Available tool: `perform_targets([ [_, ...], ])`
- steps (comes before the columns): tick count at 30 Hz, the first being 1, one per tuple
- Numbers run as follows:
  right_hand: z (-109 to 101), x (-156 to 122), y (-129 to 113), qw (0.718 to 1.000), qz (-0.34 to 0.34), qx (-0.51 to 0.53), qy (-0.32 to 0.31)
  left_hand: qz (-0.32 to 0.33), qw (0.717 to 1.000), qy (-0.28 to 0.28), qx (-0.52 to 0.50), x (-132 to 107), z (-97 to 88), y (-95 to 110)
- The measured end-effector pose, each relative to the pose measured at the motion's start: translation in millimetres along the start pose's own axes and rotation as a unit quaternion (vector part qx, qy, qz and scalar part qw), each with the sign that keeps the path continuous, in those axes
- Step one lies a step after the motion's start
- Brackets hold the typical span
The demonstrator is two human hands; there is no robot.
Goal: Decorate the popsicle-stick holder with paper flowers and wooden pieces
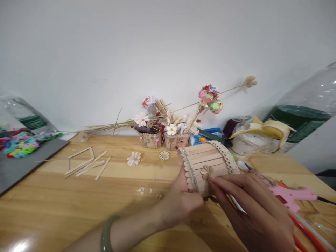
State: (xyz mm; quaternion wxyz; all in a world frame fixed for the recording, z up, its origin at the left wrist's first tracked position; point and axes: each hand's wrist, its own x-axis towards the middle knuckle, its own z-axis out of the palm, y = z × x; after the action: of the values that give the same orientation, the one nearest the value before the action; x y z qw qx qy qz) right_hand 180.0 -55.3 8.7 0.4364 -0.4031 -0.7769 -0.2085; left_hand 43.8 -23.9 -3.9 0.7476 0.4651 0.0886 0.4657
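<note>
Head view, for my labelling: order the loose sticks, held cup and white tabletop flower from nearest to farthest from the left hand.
1. Held cup, in the left hand.
2. White flower, to the hand's left.
3. Loose sticks, further left.

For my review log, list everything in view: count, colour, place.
Round lace-trimmed stick container: 1, beige, centre
Petalled flower: 1, tan, against container
Wooden-stick boxes: 2, beige, rear
Paper flowers: several, multicoloured, above boxes
Loose blossom: 1, white, midtable
Wooden sticks: several, beige, left
Flat ring: 1, white, midtable
Plastic glue gun: 1, pink, right
Peeled banana: 1, yellow, right rear
Plastic bottles: 2, clear, both sides
Flat panel: 1, grey, left
Fuzzy pieces: many, multicoloured, left
Wooden table: 1, brown, below
Left hand: 1, green bangle, around container
Right hand: 1, at tan flower
</note>
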Motion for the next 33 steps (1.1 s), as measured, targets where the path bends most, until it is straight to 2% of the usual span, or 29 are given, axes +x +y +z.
perform_targets([
  [6, 2, -2, 3, 1.000, -0.007, 0.010, 0.006, 0.002, 1.000, -0.010, -0.018, 0, -3.4, -3],
  [11, 2, -5, 6, 0.999, -0.039, -0.004, -0.001, -0.023, 0.999, 0.023, -0.018, -2, -5.2, -6],
  [21, 0, -9, 8, 0.992, -0.089, -0.084, -0.010, -0.022, 0.998, 0.034, -0.046, -5, -1.5, -4],
  [27, 2, -12, 4, 0.994, -0.063, -0.094, 0.005, -0.017, 0.996, -0.012, -0.091, -4, 4.6, 4],
  [33, 4, -17, 6, 0.993, -0.067, -0.096, 0.022, -0.029, 0.997, 0.018, -0.070, -6, 7.5, 7],
])
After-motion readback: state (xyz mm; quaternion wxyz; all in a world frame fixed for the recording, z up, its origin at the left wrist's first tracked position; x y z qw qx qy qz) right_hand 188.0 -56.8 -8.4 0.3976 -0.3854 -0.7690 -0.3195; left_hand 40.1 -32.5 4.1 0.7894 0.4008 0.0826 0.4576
